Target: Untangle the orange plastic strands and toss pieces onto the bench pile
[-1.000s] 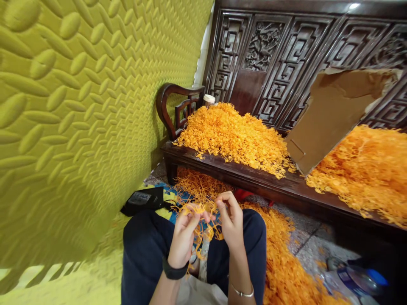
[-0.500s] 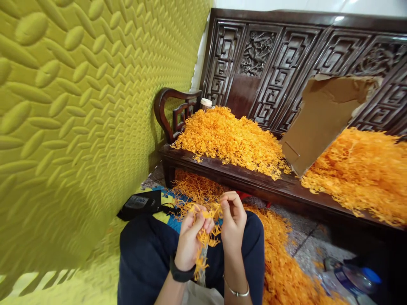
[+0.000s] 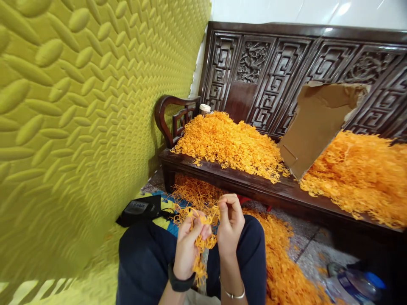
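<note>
Both hands work close together above the lap, sharing one clump of orange, thin-branched, stringy strands [image 3: 207, 242]. The left hand [image 3: 186, 250], with a black band at its wrist, curls loosely round the clump, thumb laid over the fingers; the right hand [image 3: 230, 224], with a silver bangle, is narrowed to a thumb-and-forefinger pinch at the clump's upper right end. The clump bridges the short gap between them, and a tail of it hangs below the left hand.

To handle it well, the left hand should probably act as a steady anchor while the right pinches one thin branch close to where it joins and parts it gently. Hard tugging could snap a branch or tighten a knot; a little slack between the hands would keep each joint readable.

The clump looks matte and springy, perhaps soft plastic, with curled ends branching off like coral. Whether it is one piece or several caught together, I cannot tell. A looser orange tangle [image 3: 195, 190] lies on the floor just beyond the hands, another orange spread [image 3: 282, 258] to the right, and a denser orange heap [image 3: 232, 146] sits on the far, dark-brown wooden tabletop [image 3: 219, 169].
</note>
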